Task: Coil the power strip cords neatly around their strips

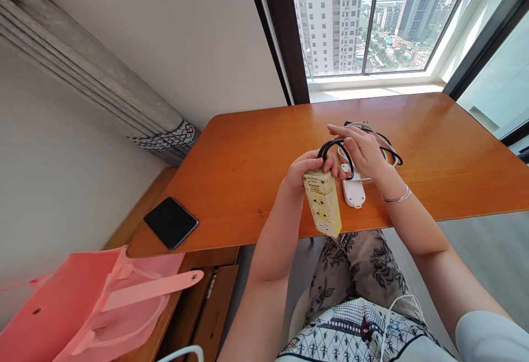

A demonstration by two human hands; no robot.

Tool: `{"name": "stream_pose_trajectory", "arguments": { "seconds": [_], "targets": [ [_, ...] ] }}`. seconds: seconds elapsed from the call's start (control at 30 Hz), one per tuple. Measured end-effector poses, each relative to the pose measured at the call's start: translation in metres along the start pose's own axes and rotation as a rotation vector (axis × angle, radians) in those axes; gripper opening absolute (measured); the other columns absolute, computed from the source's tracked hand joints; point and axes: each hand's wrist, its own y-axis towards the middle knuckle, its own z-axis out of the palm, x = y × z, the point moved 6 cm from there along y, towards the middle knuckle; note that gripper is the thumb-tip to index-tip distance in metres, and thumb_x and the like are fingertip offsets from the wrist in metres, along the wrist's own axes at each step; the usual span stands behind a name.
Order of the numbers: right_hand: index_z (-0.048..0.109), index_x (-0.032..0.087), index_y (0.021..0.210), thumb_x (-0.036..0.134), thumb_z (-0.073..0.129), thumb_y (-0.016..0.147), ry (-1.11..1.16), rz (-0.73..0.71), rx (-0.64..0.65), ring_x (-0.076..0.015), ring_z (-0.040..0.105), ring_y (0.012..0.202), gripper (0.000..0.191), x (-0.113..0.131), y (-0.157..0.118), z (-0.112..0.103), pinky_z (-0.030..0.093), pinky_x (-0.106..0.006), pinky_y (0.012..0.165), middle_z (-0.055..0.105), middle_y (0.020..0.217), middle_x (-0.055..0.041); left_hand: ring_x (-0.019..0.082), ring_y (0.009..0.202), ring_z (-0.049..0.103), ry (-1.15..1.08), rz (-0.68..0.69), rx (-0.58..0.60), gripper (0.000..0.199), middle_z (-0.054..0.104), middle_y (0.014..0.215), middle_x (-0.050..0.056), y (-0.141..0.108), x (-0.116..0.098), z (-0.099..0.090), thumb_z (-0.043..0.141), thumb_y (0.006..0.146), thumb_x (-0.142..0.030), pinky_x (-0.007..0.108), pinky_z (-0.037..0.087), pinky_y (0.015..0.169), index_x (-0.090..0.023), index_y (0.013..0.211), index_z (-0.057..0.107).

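A yellowed power strip (323,203) hangs over the table's front edge, its top end by my left hand (306,168). The fingers of my left hand are closed round the black cord (330,145), which is looped just above the strip. My right hand (363,150) is held to the right of the loop with its fingers stretched out, touching or very near the black cord. Beneath my right hand, a white power strip (354,190) lies on the table, with white and black cables (388,150) coiled behind it.
The orange-brown wooden table (248,169) stands before a window (367,26). A black phone or tablet (171,222) lies at its left front corner. Below on the left are a pink bag (82,307) and a wooden drawer unit (215,307).
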Motion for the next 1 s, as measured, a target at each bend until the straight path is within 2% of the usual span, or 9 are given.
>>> {"name": "stream_pose_trajectory", "arguments": {
  "seconds": [0.07,0.17,0.27,0.37,0.47,0.53,0.6,0.8,1.0],
  "targets": [
    [0.065,0.024,0.143,0.061,0.023,0.107,0.14,0.05,0.071,-0.0209,0.073,0.098,0.067,-0.004,0.0,0.005,0.056,-0.037,0.089,0.077,0.116,-0.0094,0.031,0.076,0.074,-0.02,-0.005,-0.028,0.04,0.061,0.063,0.005,0.001,0.003,-0.003,0.08,0.069,-0.049,0.052,0.059,0.09,-0.017,0.059,0.059],
    [0.068,0.021,0.14,0.061,0.03,0.107,0.234,0.074,0.105,-0.0186,0.072,0.088,0.064,-0.007,0.0,0.008,0.055,-0.035,0.086,0.078,0.107,-0.0085,0.034,0.085,0.075,-0.004,-0.032,-0.07,0.031,0.064,0.065,0.006,0.001,0.008,-0.01,0.079,0.066,-0.044,0.05,0.058,0.091,-0.016,0.065,0.066],
    [0.075,0.022,0.129,0.059,0.036,0.106,0.201,0.063,0.093,-0.0183,0.07,0.084,0.058,-0.007,0.001,0.005,0.055,-0.036,0.084,0.078,0.098,-0.0071,0.036,0.091,0.075,0.005,-0.085,-0.048,0.032,0.065,0.066,0.008,0.0,0.013,-0.013,0.079,0.066,-0.045,0.049,0.057,0.091,-0.015,0.065,0.067],
    [0.082,0.022,0.11,0.053,0.046,0.105,0.128,0.055,0.014,-0.0189,0.069,0.081,0.048,-0.009,0.002,0.0,0.053,-0.034,0.078,0.078,0.089,-0.0065,0.037,0.092,0.076,-0.001,-0.121,-0.018,0.04,0.066,0.065,0.007,0.001,0.016,-0.015,0.084,0.063,-0.05,0.046,0.057,0.089,-0.015,0.073,0.069],
    [0.083,0.021,0.095,0.046,0.056,0.101,0.069,0.049,-0.1,-0.0185,0.069,0.075,0.038,-0.012,0.001,-0.004,0.052,-0.033,0.072,0.077,0.082,-0.0057,0.032,0.087,0.077,-0.034,-0.159,-0.13,0.041,0.063,0.061,0.003,0.003,0.019,-0.025,0.08,0.072,-0.052,0.04,0.058,0.082,-0.015,0.088,0.069],
    [0.083,0.021,0.091,0.042,0.06,0.099,0.033,0.04,-0.159,-0.0187,0.069,0.074,0.032,-0.013,-0.001,-0.006,0.051,-0.032,0.071,0.078,0.081,-0.0054,0.028,0.08,0.077,-0.048,-0.193,-0.23,0.035,0.06,0.057,0.0,0.004,0.021,-0.032,0.071,0.084,-0.05,0.036,0.059,0.077,-0.015,0.087,0.068],
    [0.082,0.021,0.09,0.04,0.062,0.097,0.0,0.036,-0.188,-0.0188,0.07,0.075,0.028,-0.013,-0.002,-0.007,0.052,-0.032,0.071,0.078,0.081,-0.0053,0.024,0.071,0.075,-0.04,-0.208,-0.279,0.032,0.057,0.055,0.0,0.005,0.022,-0.035,0.066,0.09,-0.045,0.033,0.059,0.073,-0.015,0.082,0.067],
    [0.081,0.022,0.094,0.042,0.065,0.096,-0.137,0.075,-0.152,-0.0181,0.07,0.076,0.025,-0.018,-0.004,-0.006,0.05,-0.03,0.071,0.079,0.086,-0.0052,0.016,0.054,0.064,-0.066,-0.226,-0.295,0.024,0.05,0.049,-0.003,0.006,0.021,-0.027,0.059,0.093,-0.029,0.029,0.058,0.069,-0.014,0.076,0.065],
    [0.081,0.023,0.095,0.045,0.058,0.101,-0.288,0.011,-0.087,-0.0187,0.069,0.077,0.033,-0.027,-0.004,-0.003,0.047,-0.031,0.07,0.078,0.089,-0.0064,0.014,0.049,0.057,-0.135,-0.254,-0.314,0.023,0.046,0.048,-0.003,0.009,0.024,-0.021,0.051,0.093,-0.02,0.03,0.059,0.07,-0.014,0.077,0.066]
  ]
}}
